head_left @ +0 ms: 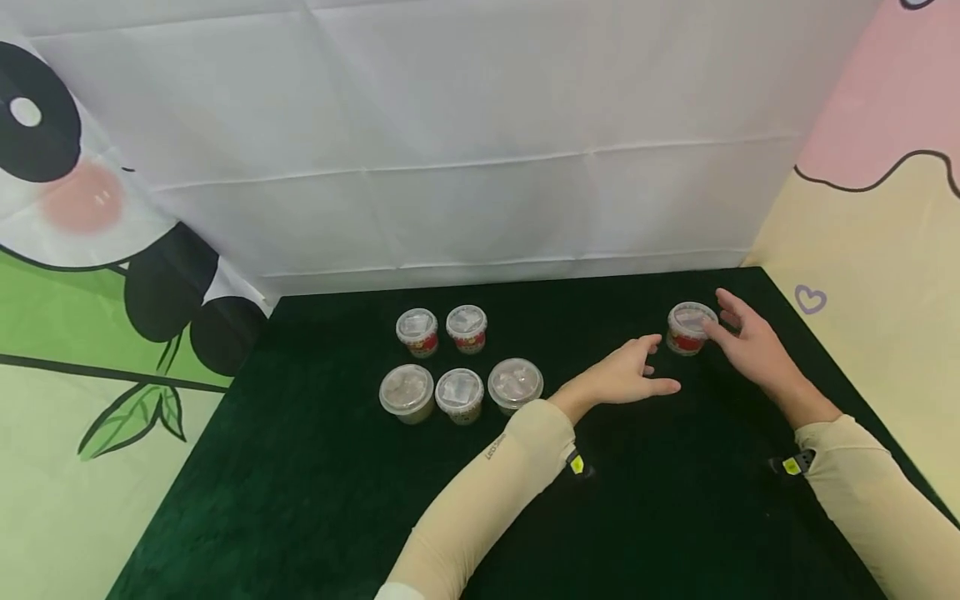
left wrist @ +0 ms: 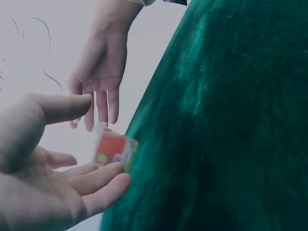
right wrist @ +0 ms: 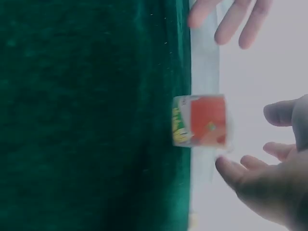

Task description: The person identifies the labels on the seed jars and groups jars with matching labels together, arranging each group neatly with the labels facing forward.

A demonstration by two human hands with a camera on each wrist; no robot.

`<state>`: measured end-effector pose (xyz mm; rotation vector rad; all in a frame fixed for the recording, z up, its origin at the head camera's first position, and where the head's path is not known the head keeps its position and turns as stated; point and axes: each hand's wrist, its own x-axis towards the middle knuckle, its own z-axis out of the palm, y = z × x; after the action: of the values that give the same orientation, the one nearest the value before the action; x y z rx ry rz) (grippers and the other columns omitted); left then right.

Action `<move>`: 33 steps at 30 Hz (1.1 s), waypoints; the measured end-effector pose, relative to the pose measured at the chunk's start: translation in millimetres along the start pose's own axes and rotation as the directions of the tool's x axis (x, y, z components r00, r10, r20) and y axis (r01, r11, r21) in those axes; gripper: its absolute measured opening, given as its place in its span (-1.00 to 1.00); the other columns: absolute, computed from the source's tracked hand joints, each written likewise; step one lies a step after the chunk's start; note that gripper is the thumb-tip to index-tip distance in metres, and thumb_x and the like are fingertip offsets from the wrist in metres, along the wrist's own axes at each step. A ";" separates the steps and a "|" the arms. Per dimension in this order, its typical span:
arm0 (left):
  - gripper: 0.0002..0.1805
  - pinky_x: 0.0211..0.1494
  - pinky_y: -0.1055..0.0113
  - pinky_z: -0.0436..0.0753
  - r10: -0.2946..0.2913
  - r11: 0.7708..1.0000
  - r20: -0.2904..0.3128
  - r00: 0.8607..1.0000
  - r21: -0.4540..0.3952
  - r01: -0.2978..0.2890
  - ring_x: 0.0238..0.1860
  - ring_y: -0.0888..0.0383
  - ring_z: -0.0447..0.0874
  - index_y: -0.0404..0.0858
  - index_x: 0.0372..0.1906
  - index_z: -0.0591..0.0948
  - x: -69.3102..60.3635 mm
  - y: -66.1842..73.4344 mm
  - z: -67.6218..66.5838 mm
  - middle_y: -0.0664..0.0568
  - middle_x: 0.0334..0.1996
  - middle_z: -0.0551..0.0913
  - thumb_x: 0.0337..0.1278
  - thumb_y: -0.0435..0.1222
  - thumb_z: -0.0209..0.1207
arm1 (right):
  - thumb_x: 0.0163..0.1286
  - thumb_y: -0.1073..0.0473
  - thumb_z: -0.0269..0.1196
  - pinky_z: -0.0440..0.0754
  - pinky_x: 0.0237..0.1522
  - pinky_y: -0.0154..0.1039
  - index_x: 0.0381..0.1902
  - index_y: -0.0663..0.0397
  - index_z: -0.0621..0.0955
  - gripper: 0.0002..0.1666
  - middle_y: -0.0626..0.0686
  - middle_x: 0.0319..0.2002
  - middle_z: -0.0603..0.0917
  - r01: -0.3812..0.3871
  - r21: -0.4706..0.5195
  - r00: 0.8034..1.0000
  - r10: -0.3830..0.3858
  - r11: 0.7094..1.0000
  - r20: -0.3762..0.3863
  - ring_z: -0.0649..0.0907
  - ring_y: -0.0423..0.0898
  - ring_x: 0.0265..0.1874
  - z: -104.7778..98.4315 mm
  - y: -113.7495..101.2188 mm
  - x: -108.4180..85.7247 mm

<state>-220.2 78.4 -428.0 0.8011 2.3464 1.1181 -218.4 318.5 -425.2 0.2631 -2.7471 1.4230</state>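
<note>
A small lidded plastic tub [head_left: 687,328] with a red label stands at the right back of the dark green table. My right hand [head_left: 753,346] is just right of it, fingers spread; in the head view its thumb overlaps the lid's edge. Whether it touches the tub cannot be told. To the left, my left hand [head_left: 621,372] reaches toward the same tub with fingers extended, holding nothing. The tub's red label [left wrist: 111,146] shows beyond the left fingers in the left wrist view. In the right wrist view the tub [right wrist: 202,120] appears between both hands, slightly blurred.
Two red-labelled tubs [head_left: 417,332] [head_left: 467,329] stand at the back centre. In front of them is a row of three: a wide tub [head_left: 407,392], a smaller tub [head_left: 459,395] and another wide tub [head_left: 515,382] beside my left forearm. A white cloth [head_left: 480,150] hangs behind the green table [head_left: 300,492].
</note>
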 end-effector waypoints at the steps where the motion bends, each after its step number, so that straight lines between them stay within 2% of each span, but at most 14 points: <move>1: -0.09 0.23 0.37 0.56 -0.022 0.999 -0.012 1.000 -0.043 0.021 0.29 0.13 0.54 -0.19 0.61 0.08 5.5 0.6 2.9 -0.04 0.48 0.30 0.35 -0.03 0.28 | 0.67 -0.01 -0.03 0.27 0.31 0.35 0.62 0.24 -0.11 -0.17 0.45 0.54 0.00 -0.035 0.035 0.999 0.034 0.999 0.025 0.16 0.48 0.44 -1.6 3.8 -0.4; 3: -0.08 0.24 0.35 0.56 -0.057 0.994 -0.042 0.997 -0.097 0.053 0.28 0.14 0.55 -0.17 0.61 0.08 14.7 1.7 7.4 -0.01 0.48 0.30 0.33 -0.03 0.30 | 0.68 -0.06 -0.08 0.33 0.34 0.16 0.63 0.21 -0.18 -0.14 0.43 0.55 -0.03 -0.084 0.117 0.995 0.077 0.990 0.069 0.16 0.43 0.46 -3.3 10.0 -0.8; 6: -0.09 0.26 0.33 0.55 -0.097 0.987 -0.087 0.991 -0.140 0.084 0.28 0.15 0.55 -0.14 0.60 0.10 24.2 2.2 11.8 0.02 0.47 0.33 0.32 -0.04 0.31 | 0.67 -0.12 -0.12 0.47 0.26 -0.17 0.63 0.19 -0.24 -0.11 0.43 0.56 -0.05 -0.131 0.226 0.987 0.107 0.965 0.116 0.18 0.34 0.46 -3.1 17.2 -0.7; 9: -0.10 0.26 0.31 0.55 -0.117 0.980 -0.110 0.987 -0.176 0.096 0.27 0.15 0.55 -0.12 0.61 0.10 30.1 2.2 15.0 0.04 0.47 0.32 0.32 -0.05 0.31 | 0.67 -0.15 -0.14 0.51 0.19 -0.33 0.61 0.22 -0.28 -0.08 0.43 0.56 -0.08 -0.157 0.317 0.982 0.114 0.936 0.150 0.14 0.30 0.48 -1.2 21.6 -0.5; 14: -0.10 0.27 0.32 0.54 -0.113 0.971 -0.114 0.987 -0.223 0.085 0.28 0.14 0.55 -0.12 0.61 0.10 35.4 2.8 20.1 0.05 0.49 0.27 0.33 -0.09 0.32 | 0.65 -0.22 -0.18 0.51 0.16 -0.38 0.61 0.23 -0.31 -0.04 0.42 0.55 -0.05 -0.178 0.370 0.977 0.118 0.912 0.178 0.07 0.35 0.50 3.1 25.8 -0.9; 21: -0.13 0.21 0.37 0.57 -0.057 0.973 -0.091 0.994 -0.228 0.035 0.27 0.08 0.55 -0.13 0.59 0.12 36.4 5.5 22.5 0.00 0.48 0.25 0.33 -0.16 0.32 | 0.65 -0.23 -0.19 0.51 0.14 -0.44 0.61 0.20 -0.32 -0.04 0.43 0.54 -0.06 -0.181 0.412 0.974 0.105 0.893 0.201 0.01 0.38 0.51 5.3 29.7 -0.6; 28: -0.13 0.23 0.36 0.56 -0.053 0.975 -0.089 0.995 -0.220 0.032 0.28 0.08 0.54 -0.07 0.60 0.10 38.9 9.0 26.0 0.01 0.48 0.24 0.34 -0.19 0.31 | 0.65 -0.22 -0.18 0.50 0.16 -0.44 0.63 0.21 -0.20 -0.09 0.30 0.47 0.09 -0.159 0.398 0.978 0.088 0.904 0.192 0.12 0.28 0.50 4.9 34.0 -2.3; 33: -0.11 0.24 0.36 0.55 -0.059 0.978 -0.085 0.995 -0.206 0.040 0.28 0.09 0.54 -0.06 0.61 0.08 39.0 8.9 28.5 0.01 0.48 0.24 0.34 -0.16 0.30 | 0.64 -0.22 -0.15 0.51 0.15 -0.45 0.62 0.22 -0.19 -0.07 0.22 0.42 0.16 -0.167 0.383 0.977 0.101 0.909 0.187 0.17 0.24 0.48 7.4 36.8 -2.0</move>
<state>-229.9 124.4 -442.5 0.6274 2.2630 1.3729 -222.2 333.6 -459.5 0.2115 -2.6117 2.0853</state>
